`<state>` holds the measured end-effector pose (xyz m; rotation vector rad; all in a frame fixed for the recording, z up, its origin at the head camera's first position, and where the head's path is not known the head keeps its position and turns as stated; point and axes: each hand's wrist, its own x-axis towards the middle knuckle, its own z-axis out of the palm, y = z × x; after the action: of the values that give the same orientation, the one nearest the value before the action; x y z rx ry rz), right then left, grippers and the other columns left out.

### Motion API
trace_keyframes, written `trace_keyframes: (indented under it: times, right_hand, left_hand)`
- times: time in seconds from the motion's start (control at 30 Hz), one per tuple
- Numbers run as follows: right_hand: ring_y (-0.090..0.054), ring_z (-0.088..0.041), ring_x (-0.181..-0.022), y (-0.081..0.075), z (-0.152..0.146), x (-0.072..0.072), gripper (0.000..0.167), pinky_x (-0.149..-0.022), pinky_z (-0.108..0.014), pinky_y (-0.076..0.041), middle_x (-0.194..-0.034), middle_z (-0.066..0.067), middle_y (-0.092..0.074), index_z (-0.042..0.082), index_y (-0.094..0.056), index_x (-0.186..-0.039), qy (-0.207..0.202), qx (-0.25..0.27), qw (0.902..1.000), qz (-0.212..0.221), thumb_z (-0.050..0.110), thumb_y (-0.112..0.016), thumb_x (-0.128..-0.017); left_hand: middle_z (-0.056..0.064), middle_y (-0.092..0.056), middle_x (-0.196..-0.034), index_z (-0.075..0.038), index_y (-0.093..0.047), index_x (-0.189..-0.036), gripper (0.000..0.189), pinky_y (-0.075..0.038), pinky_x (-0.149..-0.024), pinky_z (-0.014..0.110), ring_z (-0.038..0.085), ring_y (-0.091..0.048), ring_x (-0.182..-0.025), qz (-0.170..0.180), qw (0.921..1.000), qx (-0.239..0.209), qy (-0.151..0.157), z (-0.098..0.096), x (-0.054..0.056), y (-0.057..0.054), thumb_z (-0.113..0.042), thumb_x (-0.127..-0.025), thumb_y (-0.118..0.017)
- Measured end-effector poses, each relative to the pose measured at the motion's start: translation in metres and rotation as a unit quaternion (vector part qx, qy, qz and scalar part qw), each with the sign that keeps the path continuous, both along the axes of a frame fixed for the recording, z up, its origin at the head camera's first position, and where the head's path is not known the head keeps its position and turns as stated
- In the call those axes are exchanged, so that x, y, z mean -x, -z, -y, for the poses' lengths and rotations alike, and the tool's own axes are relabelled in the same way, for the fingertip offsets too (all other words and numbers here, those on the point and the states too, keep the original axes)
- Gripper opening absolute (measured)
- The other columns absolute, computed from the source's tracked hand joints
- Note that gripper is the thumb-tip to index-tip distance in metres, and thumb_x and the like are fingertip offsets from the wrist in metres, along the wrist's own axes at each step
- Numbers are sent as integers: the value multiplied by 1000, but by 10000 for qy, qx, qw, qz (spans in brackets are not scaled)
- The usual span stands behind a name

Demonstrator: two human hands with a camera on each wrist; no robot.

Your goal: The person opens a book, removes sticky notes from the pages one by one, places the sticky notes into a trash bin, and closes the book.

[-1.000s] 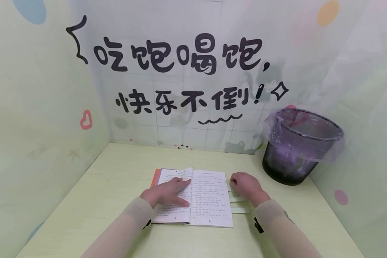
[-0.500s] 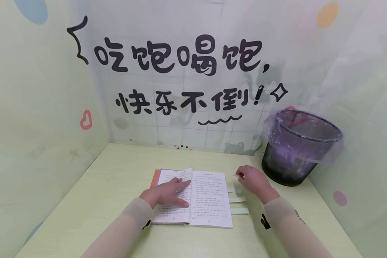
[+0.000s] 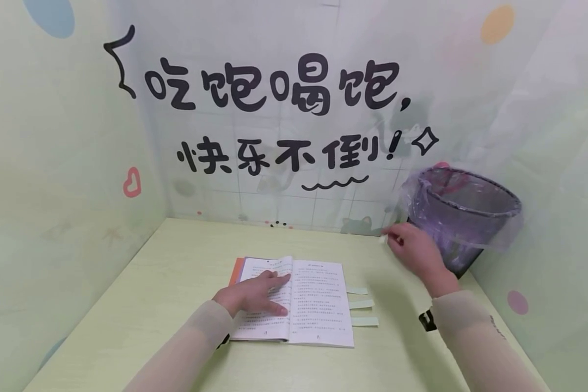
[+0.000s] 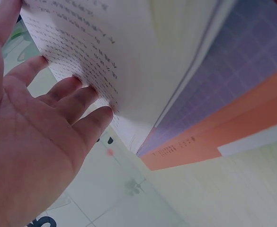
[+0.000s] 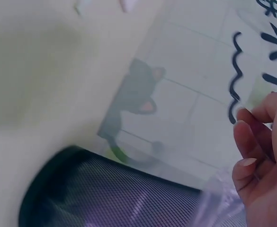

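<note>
An open book [image 3: 318, 305] lies on the table, with three pale green paper strips [image 3: 365, 322] sticking out past its right edge. My left hand [image 3: 255, 294] rests on the left page, fingers spread and fairly straight toward the spine. In the left wrist view the fingertips touch the printed page [image 4: 81, 28], above a purple sheet and an orange cover [image 4: 176, 151]. Up by the bin, my right hand [image 3: 414, 250] pinches a small pale paper strip [image 3: 383, 239] between thumb and finger. Only a thin edge of that strip shows in the right wrist view.
A black mesh bin [image 3: 470, 239] with a purple plastic liner stands at the back right, partly behind my right hand. Printed cloth walls [image 3: 274, 207] enclose the table [image 3: 186, 283] at the back and both sides.
My right hand has moved from the book's right edge up and right toward the bin, carrying a small paper strip away from the book. The left hand has stayed in place.
</note>
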<state>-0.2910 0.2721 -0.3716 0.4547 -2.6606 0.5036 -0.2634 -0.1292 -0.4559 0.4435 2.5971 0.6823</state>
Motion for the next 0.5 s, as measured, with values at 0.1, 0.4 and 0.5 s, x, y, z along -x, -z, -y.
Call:
trace_keyframes:
  times: [0.1, 0.4, 0.5]
  right_hand:
    - [-59, -24, -79, -20, -10, -1, 24, -68, -41, -49, -95, -12, -74, 6, -82, -117, 171, 174, 9979, -599, 4, -64, -102]
    - [-61, -34, -85, -75, -50, -7, 33, -70, -43, -44, -103, -23, -74, 0, -79, -123, 1114, 484, 9861, -1133, 9, -54, -104]
    - [-64, -40, -92, -85, -67, -5, 38, -73, -45, -44, -110, -27, -74, -1, -77, -128, 1460, 609, 9798, -1225, 12, -50, -105]
  left_hand:
    - [14, -29, -181, -36, -40, -171, 97, -33, -130, 71, 45, -33, -165, -8, 10000, -9, -10, 0, 0, 0, -52, -89, -89]
    - [13, -29, -182, -38, -39, -171, 98, -29, -129, 76, 46, -30, -167, 45, 10000, -44, -44, 1, -1, 1, -53, -89, -89]
    - [12, -29, -182, -39, -38, -171, 98, -29, -129, 77, 45, -29, -167, 50, 10000, -22, -56, 1, -1, 0, -53, -88, -89]
